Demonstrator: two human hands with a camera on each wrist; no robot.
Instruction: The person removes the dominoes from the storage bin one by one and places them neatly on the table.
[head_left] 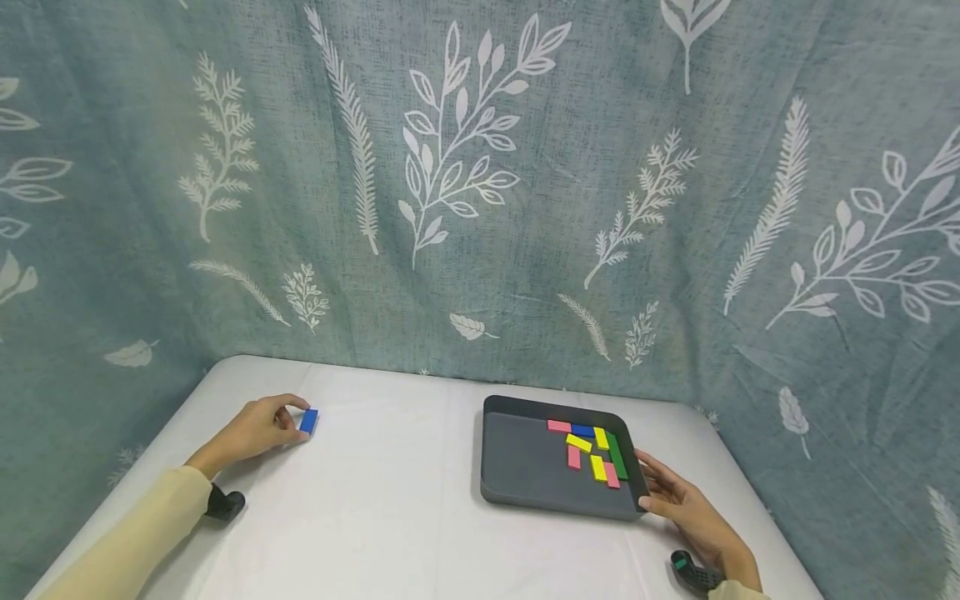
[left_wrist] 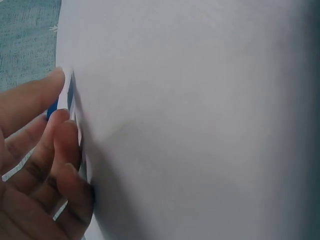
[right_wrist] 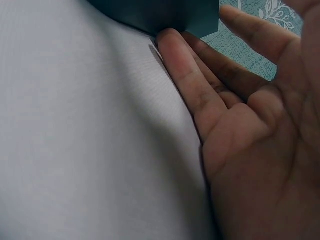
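Note:
My left hand (head_left: 262, 425) is at the left side of the white table, thumb and forefinger pinching a small blue block (head_left: 309, 421) at its two ends. In the left wrist view the fingers cover most of the blue block (left_wrist: 52, 108). On the right lies a dark grey tray (head_left: 517, 475) with several blocks inside, among them a pink block (head_left: 573, 457), a yellow block (head_left: 597, 468), another blue block (head_left: 582, 431) and a long green block (head_left: 617, 456). My right hand (head_left: 686, 504) touches the tray's right wall with fairly straight fingers; the right wrist view shows fingertips against the tray (right_wrist: 165, 15).
A white cloth (head_left: 390, 500) covers the table. Behind it and at both sides hangs a blue-green curtain (head_left: 360, 317) with white leaf prints. The blocks sit in the right half of the tray. Each wrist wears a black device (head_left: 223, 503).

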